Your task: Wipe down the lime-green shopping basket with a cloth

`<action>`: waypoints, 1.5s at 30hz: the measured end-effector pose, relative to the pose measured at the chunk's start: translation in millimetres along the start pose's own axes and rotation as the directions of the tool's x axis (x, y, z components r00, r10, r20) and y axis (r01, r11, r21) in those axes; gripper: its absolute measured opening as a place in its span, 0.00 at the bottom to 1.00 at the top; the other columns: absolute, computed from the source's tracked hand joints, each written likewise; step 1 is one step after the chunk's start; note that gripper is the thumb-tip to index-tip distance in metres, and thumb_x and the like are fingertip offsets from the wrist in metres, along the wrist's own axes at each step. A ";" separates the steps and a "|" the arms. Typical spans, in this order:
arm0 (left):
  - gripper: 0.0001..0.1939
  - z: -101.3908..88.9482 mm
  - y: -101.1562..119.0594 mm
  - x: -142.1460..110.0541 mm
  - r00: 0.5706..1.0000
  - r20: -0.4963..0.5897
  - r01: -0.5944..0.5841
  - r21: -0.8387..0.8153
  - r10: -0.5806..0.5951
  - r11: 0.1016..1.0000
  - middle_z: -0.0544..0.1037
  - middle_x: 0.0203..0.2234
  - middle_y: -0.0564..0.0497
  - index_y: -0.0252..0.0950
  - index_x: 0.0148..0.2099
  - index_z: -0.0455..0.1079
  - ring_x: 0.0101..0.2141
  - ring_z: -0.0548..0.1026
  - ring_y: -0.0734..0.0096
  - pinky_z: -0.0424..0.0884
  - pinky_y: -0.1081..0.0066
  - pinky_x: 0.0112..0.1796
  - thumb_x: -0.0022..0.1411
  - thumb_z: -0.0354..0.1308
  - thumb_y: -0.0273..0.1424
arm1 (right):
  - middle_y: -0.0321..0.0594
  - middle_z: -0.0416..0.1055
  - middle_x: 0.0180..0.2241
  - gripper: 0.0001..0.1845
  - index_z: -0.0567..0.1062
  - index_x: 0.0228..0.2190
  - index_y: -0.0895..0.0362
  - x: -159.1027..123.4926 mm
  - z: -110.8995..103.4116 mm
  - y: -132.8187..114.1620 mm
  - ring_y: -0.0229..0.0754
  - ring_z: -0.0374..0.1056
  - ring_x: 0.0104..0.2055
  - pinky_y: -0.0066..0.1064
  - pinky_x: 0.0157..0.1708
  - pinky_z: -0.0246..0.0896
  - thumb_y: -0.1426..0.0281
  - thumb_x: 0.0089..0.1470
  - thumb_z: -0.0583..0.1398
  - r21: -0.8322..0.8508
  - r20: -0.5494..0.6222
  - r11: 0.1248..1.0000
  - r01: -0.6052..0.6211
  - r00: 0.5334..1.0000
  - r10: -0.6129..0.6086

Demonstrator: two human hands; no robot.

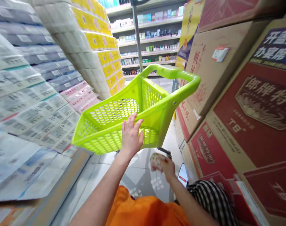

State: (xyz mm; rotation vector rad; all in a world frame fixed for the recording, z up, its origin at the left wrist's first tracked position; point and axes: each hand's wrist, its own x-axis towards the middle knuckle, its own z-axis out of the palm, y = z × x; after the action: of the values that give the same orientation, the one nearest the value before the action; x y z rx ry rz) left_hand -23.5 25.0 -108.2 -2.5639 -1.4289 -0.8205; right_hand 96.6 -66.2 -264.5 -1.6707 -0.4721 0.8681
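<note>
My left hand [131,135] lies against the near rim of a bright green plastic shopping cart [154,111], its fingers stretched and spread. The cart is tilted in view, with its handle up at the right. No goods show in the visible part of its basket. Lower and to the right, my right hand [168,169] is closed on a small white-and-pink patterned item [156,162]. Motion blurs that item, so its kind cannot be made out. It is below the cart, apart from the basket.
Wrapped paper packs [36,103] are stacked along the left, with yellow packs [96,37] behind. Large red and brown cartons [258,116] line the right. A lit phone [183,175] and black-and-white striped cloth [211,197] are low right. Stocked shelves [157,40] stand ahead.
</note>
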 end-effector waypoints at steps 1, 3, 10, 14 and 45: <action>0.21 -5.4 2.1 -2.0 1.000 0.026 -0.001 -0.009 0.001 1.000 0.57 0.59 0.45 0.38 0.50 0.64 0.59 0.53 0.60 0.48 0.56 0.56 0.51 0.50 0.26 | 0.36 0.68 0.16 0.13 0.73 0.22 0.58 -7.6 -4.0 -33.7 0.45 0.67 0.25 0.33 0.23 0.63 0.61 0.38 0.58 -0.011 0.022 0.998 0.058 0.998 -0.058; 0.23 -14.4 6.0 -6.1 0.998 0.067 -0.012 -0.026 0.014 1.000 0.55 0.59 0.45 0.38 0.51 0.64 0.59 0.51 0.60 0.48 0.56 0.56 0.49 0.52 0.26 | 0.35 0.71 0.25 0.13 0.73 0.27 0.57 -19.3 -15.7 -105.0 0.41 0.68 0.31 0.30 0.29 0.64 0.62 0.42 0.56 -0.024 0.030 0.974 0.226 0.974 -0.225; 0.25 -27.8 17.2 -25.0 0.988 0.147 -0.028 -0.058 0.036 0.998 0.52 0.61 0.46 0.37 0.52 0.63 0.60 0.49 0.59 0.46 0.54 0.56 0.49 0.53 0.26 | 0.41 0.64 0.46 0.08 0.69 0.29 0.60 -18.1 -49.0 -273.0 0.40 0.55 0.54 0.35 0.54 0.47 0.75 0.49 0.50 -0.574 0.208 0.043 0.817 0.197 -0.958; 0.26 -32.8 27.0 -33.4 0.991 0.128 -0.023 -0.047 0.028 0.999 0.51 0.61 0.46 0.37 0.53 0.61 0.59 0.50 0.59 0.45 0.55 0.56 0.49 0.52 0.26 | 0.41 0.67 0.37 0.10 0.70 0.32 0.64 -16.6 -38.4 -247.1 0.42 0.60 0.47 0.39 0.50 0.51 0.77 0.46 0.52 -0.617 0.465 -0.033 0.786 0.331 -0.821; 0.35 -22.6 47.1 -42.9 0.993 0.096 0.064 0.062 -0.070 0.996 0.57 0.59 0.44 0.31 0.61 0.48 0.58 0.53 0.60 0.46 0.58 0.56 0.50 0.49 0.31 | 0.41 0.64 0.32 0.11 0.64 0.33 0.55 10.2 -55.8 -254.9 0.43 0.62 0.37 0.37 0.37 0.60 0.79 0.50 0.47 -0.617 -0.031 0.214 0.757 0.248 -0.968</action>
State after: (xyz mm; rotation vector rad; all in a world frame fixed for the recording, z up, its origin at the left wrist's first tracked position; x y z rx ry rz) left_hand -12.3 -41.3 -102.0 -2.5581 -1.5499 -0.6586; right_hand 178.7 -23.8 -20.2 -1.5372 -1.2844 -0.6012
